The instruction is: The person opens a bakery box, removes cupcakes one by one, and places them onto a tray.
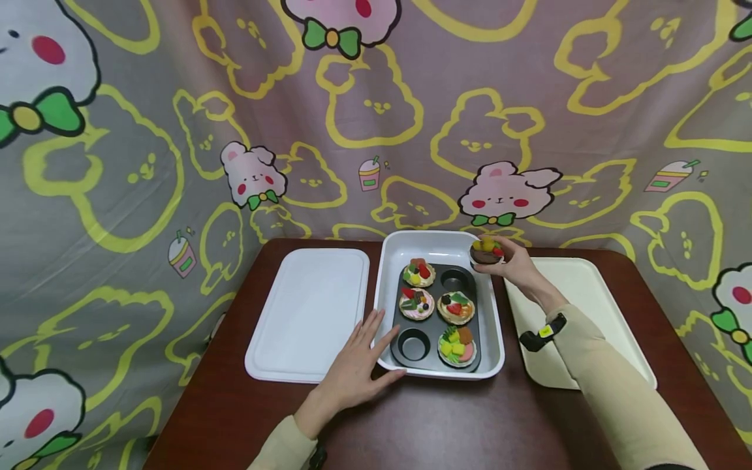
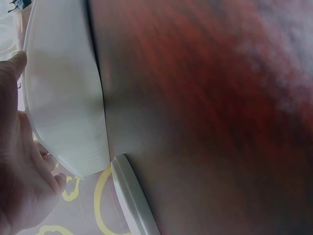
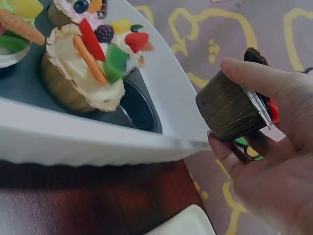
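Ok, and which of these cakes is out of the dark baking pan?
The dark-cased cake, held in the right hand; the other four cakes sit in cups of the baking pan.

We wear cream long sleeves (image 1: 617,382), a black strap (image 1: 533,341) with a bright yellow patch (image 1: 547,331) at our right cuff, and our hands (image 1: 357,372) are bare.

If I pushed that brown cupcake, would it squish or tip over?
Probably not much squishing: the cupcake shows no dent where the right hand grips it. It might tip: it looks narrower at the bottom, with toppings piled above.
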Motion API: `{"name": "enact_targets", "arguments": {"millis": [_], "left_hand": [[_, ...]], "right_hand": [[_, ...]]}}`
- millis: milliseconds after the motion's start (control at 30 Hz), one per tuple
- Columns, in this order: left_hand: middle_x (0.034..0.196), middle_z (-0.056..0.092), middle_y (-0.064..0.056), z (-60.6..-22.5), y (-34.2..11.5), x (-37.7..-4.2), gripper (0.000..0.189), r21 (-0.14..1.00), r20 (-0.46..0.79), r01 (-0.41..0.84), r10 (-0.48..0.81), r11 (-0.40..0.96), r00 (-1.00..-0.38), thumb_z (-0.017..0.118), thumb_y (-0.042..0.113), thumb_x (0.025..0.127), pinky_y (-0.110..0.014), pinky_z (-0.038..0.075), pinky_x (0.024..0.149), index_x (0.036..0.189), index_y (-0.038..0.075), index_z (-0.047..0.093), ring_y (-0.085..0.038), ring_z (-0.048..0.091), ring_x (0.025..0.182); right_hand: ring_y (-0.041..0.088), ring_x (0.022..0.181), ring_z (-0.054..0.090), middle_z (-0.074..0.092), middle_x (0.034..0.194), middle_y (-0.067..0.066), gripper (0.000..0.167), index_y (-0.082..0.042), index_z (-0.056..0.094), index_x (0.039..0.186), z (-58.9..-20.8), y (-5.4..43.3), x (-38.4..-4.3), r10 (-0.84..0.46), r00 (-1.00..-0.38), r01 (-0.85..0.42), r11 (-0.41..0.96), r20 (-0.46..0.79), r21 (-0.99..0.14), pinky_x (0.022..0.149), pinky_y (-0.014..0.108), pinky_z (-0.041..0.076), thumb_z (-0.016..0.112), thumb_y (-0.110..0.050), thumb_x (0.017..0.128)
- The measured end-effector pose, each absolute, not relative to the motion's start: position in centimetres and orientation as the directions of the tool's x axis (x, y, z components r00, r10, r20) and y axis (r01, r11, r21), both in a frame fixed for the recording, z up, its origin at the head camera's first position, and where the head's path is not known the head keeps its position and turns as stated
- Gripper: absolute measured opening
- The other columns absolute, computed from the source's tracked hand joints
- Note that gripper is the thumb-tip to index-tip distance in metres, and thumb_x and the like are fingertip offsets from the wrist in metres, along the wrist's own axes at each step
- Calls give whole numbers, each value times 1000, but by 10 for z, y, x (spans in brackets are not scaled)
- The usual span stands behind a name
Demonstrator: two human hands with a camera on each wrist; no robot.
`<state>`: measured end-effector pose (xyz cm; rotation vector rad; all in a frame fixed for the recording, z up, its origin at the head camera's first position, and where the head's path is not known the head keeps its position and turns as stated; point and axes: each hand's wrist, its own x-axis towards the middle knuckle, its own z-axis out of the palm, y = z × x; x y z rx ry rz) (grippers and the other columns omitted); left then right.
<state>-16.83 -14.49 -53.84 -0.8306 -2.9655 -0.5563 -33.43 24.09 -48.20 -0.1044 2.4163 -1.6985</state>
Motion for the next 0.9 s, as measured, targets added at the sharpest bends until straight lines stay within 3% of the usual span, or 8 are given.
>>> {"name": "enact_targets", "arguments": {"millis": [367,467,533,633,767,900], "left_hand": [[186,16,-13,-544,-146,-169,84,316,101,506,502,802,-859,59,69,104,-60,24,140,173,25,39,-33,13,174],[187,14,-12,-544,-146,-169,84,318,93,502,501,804,-860,59,69,104,-59,23,140,173,26,38,-32,12,175],[187,14,-12,-544,-146,-168,84,318,90,501,501,805,-861,59,69,104,-58,23,140,173,26,37,-31,12,175],[187,16,-13,-544,-146,-168,85,319,90,502,501,804,-861,58,70,104,-59,23,140,173,26,37,-31,12,175],[186,19,-15,-544,-146,-168,85,319,115,512,503,798,-856,57,72,104,-60,26,139,173,25,39,-34,16,174],[184,24,-16,-547,-147,-169,85,330,170,529,502,782,-848,52,76,104,-62,29,137,171,24,42,-35,21,173]], "right_hand": [[43,170,15,19,183,21,94,-11,29,174,-484,277,-328,-107,-985,89,345,-133,-934,136,65,27,85,-19,98],[38,164,27,29,178,20,93,-12,31,173,-488,289,-327,-86,-988,86,376,-127,-922,129,45,42,85,-24,99],[28,154,40,42,169,14,90,-12,34,172,-492,297,-325,-67,-991,80,388,-114,-918,118,27,46,85,-25,98],[4,133,51,57,145,-8,84,-12,42,168,-499,310,-323,-40,-996,58,383,-79,-922,99,7,47,86,-23,98],[-15,112,51,56,119,-33,74,-15,50,162,-507,327,-319,-7,-999,31,366,-36,-930,91,2,47,86,-17,97],[-15,108,50,54,115,-34,73,-17,53,160,-511,343,-313,44,-999,42,413,-26,-910,88,2,45,87,-21,96]]}}
